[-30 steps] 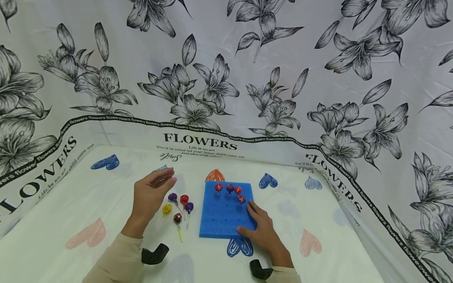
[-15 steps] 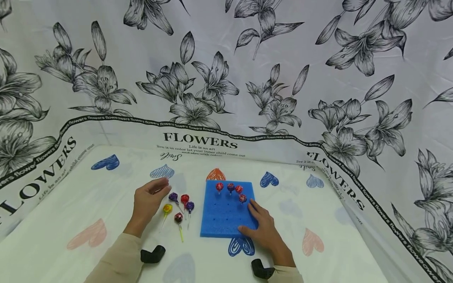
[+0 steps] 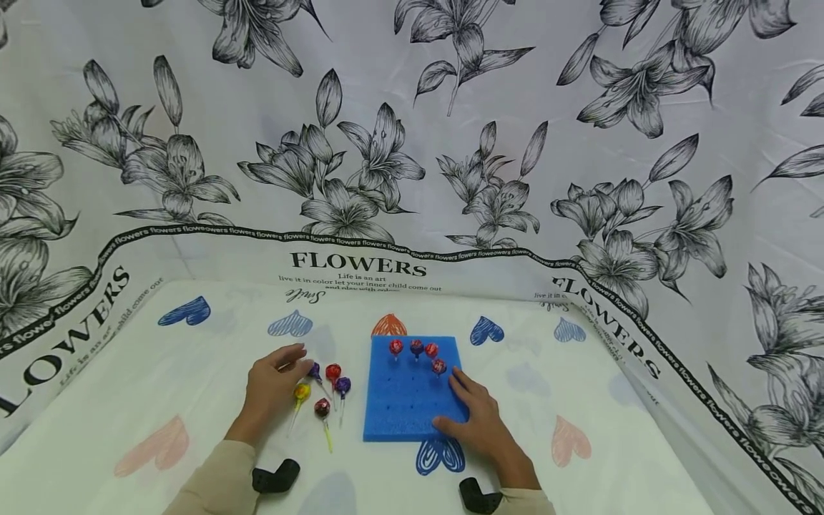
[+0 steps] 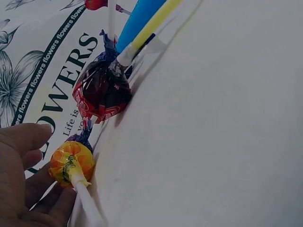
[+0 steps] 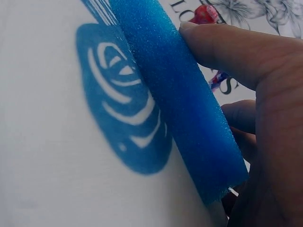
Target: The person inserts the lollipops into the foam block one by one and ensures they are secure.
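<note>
In the head view, my left hand (image 3: 273,386) is beside a purple-wrapped lollipop (image 3: 314,370), its thumb and fingers apart at the candy. The left wrist view shows a yellow lollipop (image 4: 71,163) in front of it, partly hiding the purple one; whether the fingers touch either is unclear. My right hand (image 3: 479,418) holds the right edge of a blue foam block (image 3: 399,422), thumb over the top and fingers along the side. Standing in the block's far part are several lollipops, among them a red one (image 3: 395,347) and a purple one (image 3: 416,348).
Near the left hand lie another red lollipop (image 3: 332,372), another purple one (image 3: 343,385) and a dark red one (image 3: 322,408) with a yellow stick. Small holes dot the foam's top. A white heart-print cloth (image 3: 515,443) covers the table; a floral curtain (image 3: 386,143) stands behind.
My left hand has come down and closer to the purple lollipop at the pile's far left. The right hand stays at the foam block. The head view has shifted slightly.
</note>
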`<state>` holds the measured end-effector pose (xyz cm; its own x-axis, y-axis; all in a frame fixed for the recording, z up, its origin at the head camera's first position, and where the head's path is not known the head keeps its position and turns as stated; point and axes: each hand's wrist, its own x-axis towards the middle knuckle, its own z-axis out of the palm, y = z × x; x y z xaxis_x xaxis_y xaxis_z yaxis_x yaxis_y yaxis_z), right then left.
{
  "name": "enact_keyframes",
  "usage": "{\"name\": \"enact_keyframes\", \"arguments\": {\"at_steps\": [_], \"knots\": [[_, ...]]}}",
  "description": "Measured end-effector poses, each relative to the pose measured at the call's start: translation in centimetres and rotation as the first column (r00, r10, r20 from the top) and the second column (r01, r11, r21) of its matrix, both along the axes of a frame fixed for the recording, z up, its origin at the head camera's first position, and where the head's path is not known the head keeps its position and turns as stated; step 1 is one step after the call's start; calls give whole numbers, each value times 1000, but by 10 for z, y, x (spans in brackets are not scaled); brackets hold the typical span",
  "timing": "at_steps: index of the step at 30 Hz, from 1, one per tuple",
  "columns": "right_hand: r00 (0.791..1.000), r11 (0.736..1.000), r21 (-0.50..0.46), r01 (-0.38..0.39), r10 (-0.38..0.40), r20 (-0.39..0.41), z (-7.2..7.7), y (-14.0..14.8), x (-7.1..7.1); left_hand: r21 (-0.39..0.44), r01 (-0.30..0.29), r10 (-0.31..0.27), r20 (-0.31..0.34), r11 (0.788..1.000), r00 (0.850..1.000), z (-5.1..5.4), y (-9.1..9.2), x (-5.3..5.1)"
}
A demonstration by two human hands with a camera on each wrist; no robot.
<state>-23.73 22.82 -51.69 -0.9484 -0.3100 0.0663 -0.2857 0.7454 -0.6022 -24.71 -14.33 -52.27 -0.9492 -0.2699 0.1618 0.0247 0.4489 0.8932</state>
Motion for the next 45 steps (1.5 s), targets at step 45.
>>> {"name": "enact_keyframes", "arguments": {"at_steps": [45], "knots": [[1000, 1000, 20, -14, 14, -27, -6, 1, -1, 213, -79, 181, -517, 974, 837, 38, 16, 12]]}}
